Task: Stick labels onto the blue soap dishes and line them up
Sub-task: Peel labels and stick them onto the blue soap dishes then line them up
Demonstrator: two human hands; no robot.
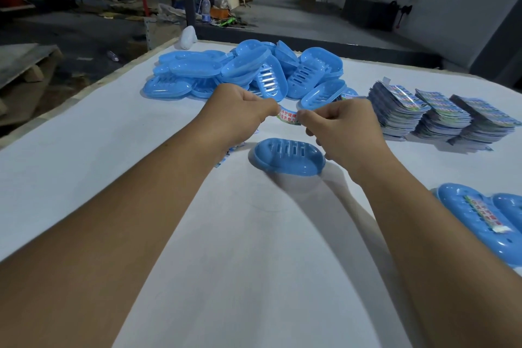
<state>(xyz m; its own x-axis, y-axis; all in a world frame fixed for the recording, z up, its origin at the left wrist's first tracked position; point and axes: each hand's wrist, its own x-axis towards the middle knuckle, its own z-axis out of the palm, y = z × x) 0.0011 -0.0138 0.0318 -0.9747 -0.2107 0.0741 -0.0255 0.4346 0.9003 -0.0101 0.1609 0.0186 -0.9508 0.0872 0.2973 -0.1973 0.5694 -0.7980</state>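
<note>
Head view: left grip (240,110) & right grip (336,124) each pinch an end of a label (288,117) above a dish (288,157) mid-desk (84,178). Label looks thin, floppy; best held by ends.

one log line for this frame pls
hands: left hand and right hand pinch printed paper label | target: unlabelled blue plastic soap dish below, on white table | label: not stuck

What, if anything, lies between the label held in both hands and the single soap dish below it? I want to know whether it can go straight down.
Nothing visible does. The label is pinched between the left hand and right hand, above and just behind the lone soap dish, whose slotted surface lies bare.
</note>
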